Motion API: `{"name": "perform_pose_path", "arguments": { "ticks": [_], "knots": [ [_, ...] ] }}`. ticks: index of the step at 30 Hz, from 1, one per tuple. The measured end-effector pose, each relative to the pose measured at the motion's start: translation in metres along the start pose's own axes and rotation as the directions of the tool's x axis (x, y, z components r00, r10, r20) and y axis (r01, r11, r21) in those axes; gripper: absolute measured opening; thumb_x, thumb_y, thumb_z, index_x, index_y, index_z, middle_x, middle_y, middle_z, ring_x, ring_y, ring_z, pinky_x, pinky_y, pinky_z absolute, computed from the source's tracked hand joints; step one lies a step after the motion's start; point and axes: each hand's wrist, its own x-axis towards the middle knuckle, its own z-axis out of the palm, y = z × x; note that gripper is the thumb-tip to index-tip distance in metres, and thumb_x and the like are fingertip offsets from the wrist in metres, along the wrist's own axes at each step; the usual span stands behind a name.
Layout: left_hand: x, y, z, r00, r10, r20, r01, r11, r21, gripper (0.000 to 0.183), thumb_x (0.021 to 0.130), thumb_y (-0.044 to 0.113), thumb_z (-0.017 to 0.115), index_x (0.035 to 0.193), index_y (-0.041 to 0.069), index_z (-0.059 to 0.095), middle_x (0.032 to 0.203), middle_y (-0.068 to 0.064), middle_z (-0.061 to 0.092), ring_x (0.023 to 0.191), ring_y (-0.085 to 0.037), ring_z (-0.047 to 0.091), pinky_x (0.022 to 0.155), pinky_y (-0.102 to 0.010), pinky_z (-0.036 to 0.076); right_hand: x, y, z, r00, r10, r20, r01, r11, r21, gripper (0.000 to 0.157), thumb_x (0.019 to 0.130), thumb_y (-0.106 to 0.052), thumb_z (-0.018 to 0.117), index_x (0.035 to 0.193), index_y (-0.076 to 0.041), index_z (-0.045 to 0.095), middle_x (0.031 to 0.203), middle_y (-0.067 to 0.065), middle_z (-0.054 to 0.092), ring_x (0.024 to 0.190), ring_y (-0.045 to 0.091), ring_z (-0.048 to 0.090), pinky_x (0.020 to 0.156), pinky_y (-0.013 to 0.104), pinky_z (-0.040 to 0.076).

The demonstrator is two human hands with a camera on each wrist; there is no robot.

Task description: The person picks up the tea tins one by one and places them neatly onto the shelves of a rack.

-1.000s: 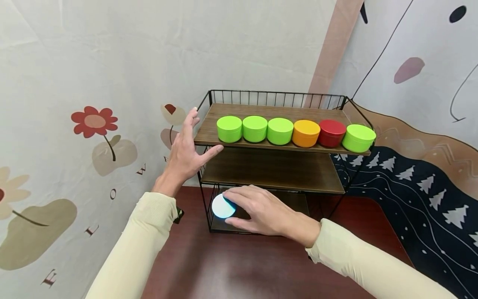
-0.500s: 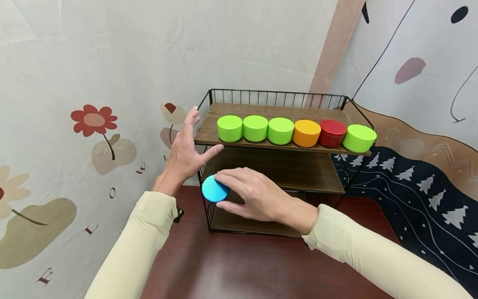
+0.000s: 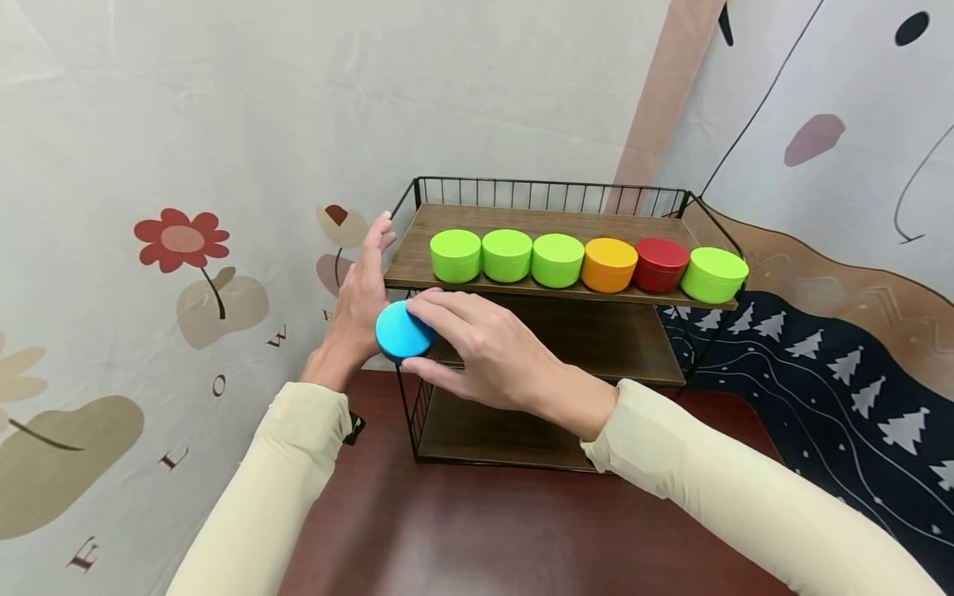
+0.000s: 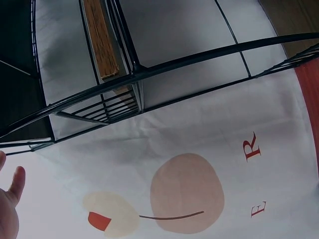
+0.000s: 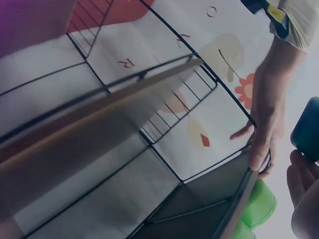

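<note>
My right hand point(image 3: 495, 352) pinches a round blue jar point(image 3: 402, 331) between thumb and fingers, raised in front of the rack's left side. In the head view the jar overlaps my left hand point(image 3: 354, 319). That left hand is at the top-left corner of the black wire rack point(image 3: 397, 273), fingers straight and thumb spread. From the right wrist view, its thumb lies at the edge of the top shelf, beside a green jar point(image 5: 260, 203). The blue jar point(image 5: 306, 129) shows there at the right edge, above my right fingers point(image 5: 299, 181).
Along the top shelf point(image 3: 551, 219) stands a row: three green jars point(image 3: 507, 257), an orange jar point(image 3: 609, 265), a red jar point(image 3: 661, 265) and another green jar point(image 3: 714, 275). Below are a middle shelf point(image 3: 596, 339) and a bottom shelf point(image 3: 484, 430). The rack stands on a dark red surface point(image 3: 477, 530).
My right hand has lifted the blue jar from the bottom shelf level, up and to the left, to just below the top shelf. My left hand has stayed at the corner.
</note>
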Motion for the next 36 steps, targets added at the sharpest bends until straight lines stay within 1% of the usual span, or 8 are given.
{"name": "perform_pose_path", "arguments": {
  "ticks": [4,7,11,17,20,24,32,36],
  "knots": [
    [-0.002,-0.002,-0.001,1.000,0.001,0.021,-0.001,1.000,-0.023,0.090,0.090,0.025,0.070,0.160,0.022,0.013,0.160,-0.003,0.032,0.143,-0.021,0.035,0.110,-0.057,0.031,0.011,0.004,-0.004,0.999,0.030,-0.013,-0.030,0.999,0.016,0.054,0.086,-0.029,0.079,0.125,0.003,0.062,0.121,0.014,0.066,0.111,0.024,0.063,0.103,0.027,0.044],
    [-0.002,-0.003,-0.001,1.000,0.011,0.011,-0.011,0.999,-0.046,0.093,0.088,0.023,0.074,0.160,0.020,0.015,0.160,-0.003,0.031,0.143,-0.024,0.036,0.109,-0.059,0.032,0.019,0.010,-0.007,0.999,0.047,-0.022,-0.047,0.999,0.012,0.052,0.087,-0.029,0.078,0.126,0.003,0.063,0.122,0.014,0.066,0.111,0.025,0.062,0.103,0.030,0.044],
    [0.000,-0.002,0.000,1.000,0.004,-0.014,-0.005,0.999,-0.049,0.104,0.080,0.024,0.084,0.159,0.019,0.017,0.158,-0.007,0.035,0.142,-0.025,0.038,0.109,-0.059,0.033,0.027,0.016,-0.009,0.996,0.084,-0.019,-0.085,0.996,-0.019,0.050,0.090,-0.030,0.075,0.127,0.002,0.063,0.124,0.014,0.065,0.115,0.025,0.060,0.105,0.034,0.041],
    [0.002,-0.002,0.003,0.999,0.043,-0.030,-0.044,0.999,-0.031,0.105,0.080,0.024,0.085,0.158,0.013,0.017,0.154,-0.012,0.038,0.138,-0.027,0.042,0.110,-0.051,0.036,0.035,0.022,-0.005,0.989,0.144,-0.024,-0.145,0.985,-0.090,0.050,0.092,-0.031,0.073,0.129,0.001,0.062,0.128,0.013,0.065,0.121,0.022,0.059,0.116,0.039,0.025],
    [0.002,-0.003,0.003,0.998,0.045,-0.032,-0.047,0.997,-0.065,0.105,0.079,0.020,0.085,0.159,0.012,0.017,0.154,-0.010,0.040,0.136,-0.026,0.044,0.110,-0.048,0.037,0.039,0.023,0.000,0.987,0.155,-0.040,-0.158,0.982,-0.105,0.049,0.093,-0.031,0.071,0.129,0.001,0.062,0.127,0.013,0.065,0.121,0.021,0.059,0.120,0.039,0.017],
    [0.001,-0.003,0.001,0.999,0.039,-0.037,-0.042,0.994,-0.098,0.102,0.079,0.012,0.083,0.159,0.012,0.019,0.150,-0.010,0.045,0.132,-0.025,0.048,0.106,-0.048,0.041,0.045,0.023,0.005,0.983,0.179,-0.045,-0.183,0.976,-0.121,0.049,0.094,-0.032,0.069,0.129,0.001,0.061,0.127,0.013,0.065,0.120,0.022,0.060,0.121,0.039,0.011],
    [0.001,-0.003,0.002,0.998,0.030,-0.049,-0.033,0.998,-0.059,0.099,0.080,0.019,0.082,0.158,0.013,0.021,0.146,-0.014,0.048,0.127,-0.028,0.049,0.101,-0.052,0.043,0.051,0.025,0.006,0.950,0.310,0.042,-0.298,0.938,-0.178,0.047,0.097,-0.034,0.065,0.131,-0.002,0.059,0.130,0.011,0.063,0.122,0.022,0.059,0.122,0.039,0.009],
    [0.002,-0.003,0.003,0.999,0.024,-0.047,-0.026,0.998,-0.055,0.099,0.080,0.020,0.082,0.158,0.014,0.020,0.146,-0.014,0.047,0.127,-0.029,0.049,0.099,-0.053,0.044,0.052,0.028,0.008,0.935,0.347,0.074,-0.325,0.922,-0.209,0.045,0.098,-0.034,0.064,0.131,-0.003,0.059,0.129,0.009,0.063,0.122,0.021,0.059,0.121,0.040,0.010]
  ]
}}
